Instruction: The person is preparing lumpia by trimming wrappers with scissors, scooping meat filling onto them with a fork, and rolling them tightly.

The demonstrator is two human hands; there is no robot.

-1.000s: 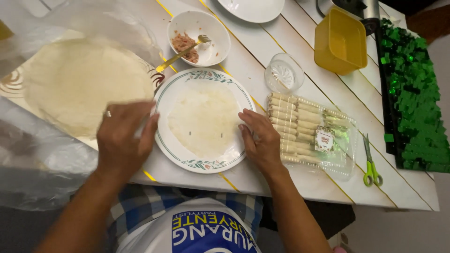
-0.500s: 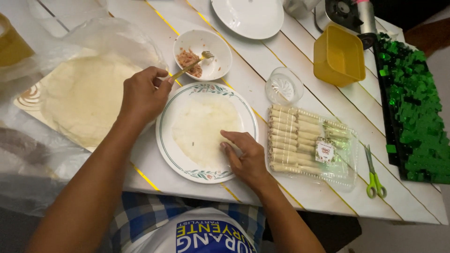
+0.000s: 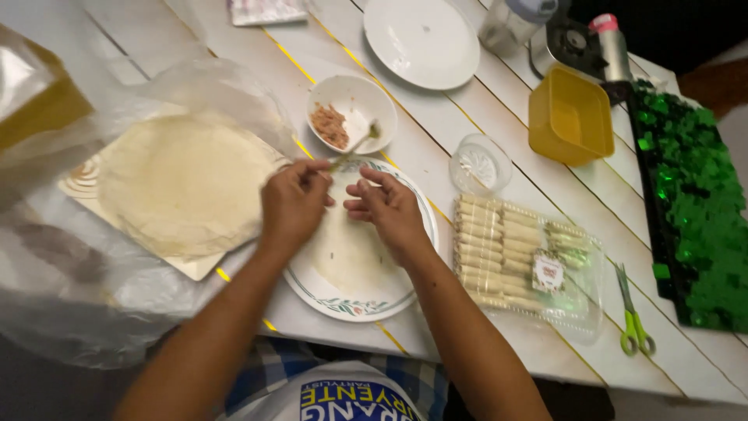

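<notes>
left hand (image 3: 292, 204) | fingers curled on wrapper (image 3: 343, 249) far edge | right hand (image 3: 387, 209) | same, pinching wrapper | plate (image 3: 327, 300) beneath

A thin, pale wrapper (image 3: 347, 253) lay flat on the round plate (image 3: 343, 302), which was white with a green leaf pattern around its rim. The wrapper was almost round and covered most of the plate's middle, with a few small dark specks on its surface. Its far edge was hidden under the left hand (image 3: 292, 204) and the right hand (image 3: 387, 206), which met there with fingers bent down on it (whether this edge was folded could not be seen). A spoon (image 3: 352, 148) rested beyond the plate, its bowl inside the small white bowl (image 3: 352, 113) with pinkish filling, its handle pointing toward the plate's far rim.
</notes>
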